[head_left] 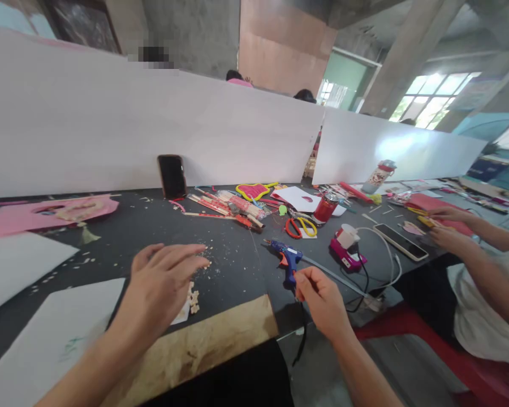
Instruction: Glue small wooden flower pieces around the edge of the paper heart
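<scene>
My right hand (pixel 322 297) is closed in a pinch at the lower end of the handle of a blue glue gun (pixel 289 257). The gun's nozzle points to the back left, and a dark cord hangs below the hand over the table edge. My left hand (pixel 165 280) is held above the table with its fingers stretched out and slightly bent, nothing visible between them. Just beyond and under it lie small pale wooden-looking pieces (pixel 194 298), some on a white paper partly hidden by the hand, with crumbs scattered around.
A stained board (pixel 220 333) lies along the front edge. White sheets (pixel 80 316) are at left; a phone (pixel 172 176) leans on the white partition (pixel 237 135). Scissors (pixel 301 227), a red can (pixel 326 208) and a purple power socket (pixel 348 254) stand right. A co-worker's hands (pixel 445 226) are farther right.
</scene>
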Available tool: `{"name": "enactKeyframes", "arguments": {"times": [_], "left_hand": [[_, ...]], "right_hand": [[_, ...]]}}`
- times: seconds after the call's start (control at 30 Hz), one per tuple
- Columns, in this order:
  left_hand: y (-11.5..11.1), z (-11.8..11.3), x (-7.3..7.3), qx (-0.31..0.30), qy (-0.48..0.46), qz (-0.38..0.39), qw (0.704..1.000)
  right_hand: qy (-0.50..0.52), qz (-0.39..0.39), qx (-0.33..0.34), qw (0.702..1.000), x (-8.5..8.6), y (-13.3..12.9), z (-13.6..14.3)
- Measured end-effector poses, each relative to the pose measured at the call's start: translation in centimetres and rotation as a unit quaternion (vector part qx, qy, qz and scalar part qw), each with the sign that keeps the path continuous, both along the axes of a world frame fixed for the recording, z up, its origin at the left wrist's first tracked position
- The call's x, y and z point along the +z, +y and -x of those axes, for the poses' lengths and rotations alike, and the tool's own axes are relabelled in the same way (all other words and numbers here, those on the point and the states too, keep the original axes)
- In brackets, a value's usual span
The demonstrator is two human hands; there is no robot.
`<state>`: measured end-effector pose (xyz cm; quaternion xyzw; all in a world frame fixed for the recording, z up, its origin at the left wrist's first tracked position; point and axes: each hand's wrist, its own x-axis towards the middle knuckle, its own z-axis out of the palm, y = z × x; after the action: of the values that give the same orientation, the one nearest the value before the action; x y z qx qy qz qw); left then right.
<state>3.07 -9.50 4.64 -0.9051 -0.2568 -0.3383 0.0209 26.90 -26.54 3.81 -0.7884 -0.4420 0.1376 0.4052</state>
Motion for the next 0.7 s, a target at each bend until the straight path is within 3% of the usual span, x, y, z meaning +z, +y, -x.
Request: {"name": "enactKeyframes", "arguments": {"times": [0.1, 0.23, 0.5, 0.7], "left_hand": [[1.5, 1.4, -0.1, 0.044, -0.01, 0.01, 0.999], [2.4, 2.3, -0.6, 0.049, -0.016, 0.008, 0.999], [2.9, 4.1, -0.8, 0.063, 0.007, 0.036, 0.997], [2.8, 5.1, -1.1, 0.095, 0.011, 0.021, 0.995]], "right_hand": [[-0.046, 0.041, -0.029, 0.998, -0.5, -0.2, -2.1], [-0.101, 0.121, -0.044, 0.987, -1.0, -0.1, -3.5], [-0.18, 0.259, -0.055, 0.947, -1.0, 2.8, -3.7], [-0.198, 0.305, -0.05, 0.93, -0.9, 4.8, -3.8]]}}
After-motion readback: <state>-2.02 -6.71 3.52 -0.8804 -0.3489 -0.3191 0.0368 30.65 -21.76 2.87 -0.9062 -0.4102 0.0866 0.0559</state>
